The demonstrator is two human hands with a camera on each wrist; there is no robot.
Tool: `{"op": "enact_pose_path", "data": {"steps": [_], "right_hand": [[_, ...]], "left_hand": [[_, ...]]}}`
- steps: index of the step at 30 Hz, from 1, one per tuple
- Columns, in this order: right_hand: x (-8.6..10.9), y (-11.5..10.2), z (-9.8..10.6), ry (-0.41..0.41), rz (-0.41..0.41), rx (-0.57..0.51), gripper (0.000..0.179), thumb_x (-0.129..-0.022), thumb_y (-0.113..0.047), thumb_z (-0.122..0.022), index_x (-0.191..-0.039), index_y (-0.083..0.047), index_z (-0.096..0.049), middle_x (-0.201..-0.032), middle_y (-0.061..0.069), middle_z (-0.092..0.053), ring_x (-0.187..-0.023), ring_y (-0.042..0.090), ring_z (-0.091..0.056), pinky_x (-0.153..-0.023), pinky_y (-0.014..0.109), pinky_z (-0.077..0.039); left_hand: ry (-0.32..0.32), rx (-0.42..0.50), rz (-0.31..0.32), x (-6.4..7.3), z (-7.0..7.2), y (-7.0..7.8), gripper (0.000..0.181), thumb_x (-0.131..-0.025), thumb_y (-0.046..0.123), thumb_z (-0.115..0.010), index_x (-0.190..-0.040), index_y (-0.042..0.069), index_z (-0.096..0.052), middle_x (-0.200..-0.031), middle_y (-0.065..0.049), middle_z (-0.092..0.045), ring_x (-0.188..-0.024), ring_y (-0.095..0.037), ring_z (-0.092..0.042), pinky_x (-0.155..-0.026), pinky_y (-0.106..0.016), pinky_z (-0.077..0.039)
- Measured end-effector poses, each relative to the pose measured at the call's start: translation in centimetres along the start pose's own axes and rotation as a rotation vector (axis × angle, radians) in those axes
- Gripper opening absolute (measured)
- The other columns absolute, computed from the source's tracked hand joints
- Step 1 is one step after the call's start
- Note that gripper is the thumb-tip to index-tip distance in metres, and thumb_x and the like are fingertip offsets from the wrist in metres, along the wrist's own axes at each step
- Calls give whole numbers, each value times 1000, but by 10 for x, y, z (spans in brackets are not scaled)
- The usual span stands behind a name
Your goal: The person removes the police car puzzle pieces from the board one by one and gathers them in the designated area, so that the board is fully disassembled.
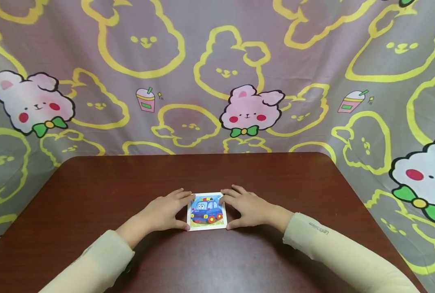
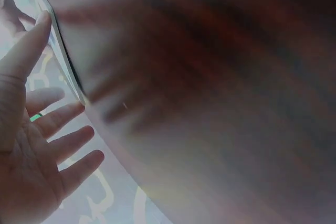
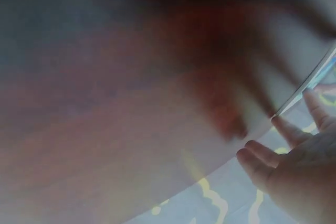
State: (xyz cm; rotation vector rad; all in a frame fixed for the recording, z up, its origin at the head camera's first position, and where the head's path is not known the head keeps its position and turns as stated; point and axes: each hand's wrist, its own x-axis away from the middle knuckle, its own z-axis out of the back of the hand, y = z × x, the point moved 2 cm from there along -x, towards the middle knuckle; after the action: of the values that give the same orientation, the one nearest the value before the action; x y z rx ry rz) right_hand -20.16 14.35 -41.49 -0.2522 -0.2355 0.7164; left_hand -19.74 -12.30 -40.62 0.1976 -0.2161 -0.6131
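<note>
A thin square picture card (image 1: 206,212) with a white border, showing a blue cartoon car with eyes, lies near the middle of the table in the head view. My left hand (image 1: 163,212) touches its left side, thumb at the near corner and index fingertip at the far one. On the opposite side my right hand (image 1: 252,208) does the same, its index fingertip slightly over the border. In the left wrist view the card's thin edge (image 2: 65,56) meets the fingertips, with the other fingers spread fairly straight. Fingertips also reach the card's edge (image 3: 302,88) in the right wrist view.
The dark reddish-brown table (image 1: 129,175) has rounded far corners. A grey-pink curtain (image 1: 192,44) with yellow outlines and cartoon rabbits hangs behind it and along both sides. Light long sleeves (image 1: 93,260) cover both forearms.
</note>
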Motion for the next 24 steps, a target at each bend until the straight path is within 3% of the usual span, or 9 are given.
{"op": "enact_pose_path", "data": {"steps": [13,18,24], "right_hand": [[20,-14,-11,37,22,43,68,-79,-57,-78,-134,-24,-53,-157,6,-39,-145,48,-29,-97,69,-43],[28,-18,-13,27,24,49,69,-78,-59,-77,-133,-26,-53,-157,4,-39,-146,46,-28,-98,67,-43],[34,-29,-12,39,57,59,62,-75,-58,-79,-123,-25,-58,-147,4,-48,-144,49,-31,-93,67,-46]], "left_hand": [[41,-46,-51,23,-8,15,91,-77,57,-78,-149,11,-46,-153,-10,-47,-144,-39,-39,-90,-58,-53],[50,-41,-63,32,-14,21,90,-80,55,-76,-149,7,-44,-155,-12,-45,-142,-37,-43,-92,-58,-52],[48,-15,-63,44,-18,28,91,-80,55,-76,-149,6,-43,-155,-12,-45,-140,-36,-45,-93,-60,-51]]}}
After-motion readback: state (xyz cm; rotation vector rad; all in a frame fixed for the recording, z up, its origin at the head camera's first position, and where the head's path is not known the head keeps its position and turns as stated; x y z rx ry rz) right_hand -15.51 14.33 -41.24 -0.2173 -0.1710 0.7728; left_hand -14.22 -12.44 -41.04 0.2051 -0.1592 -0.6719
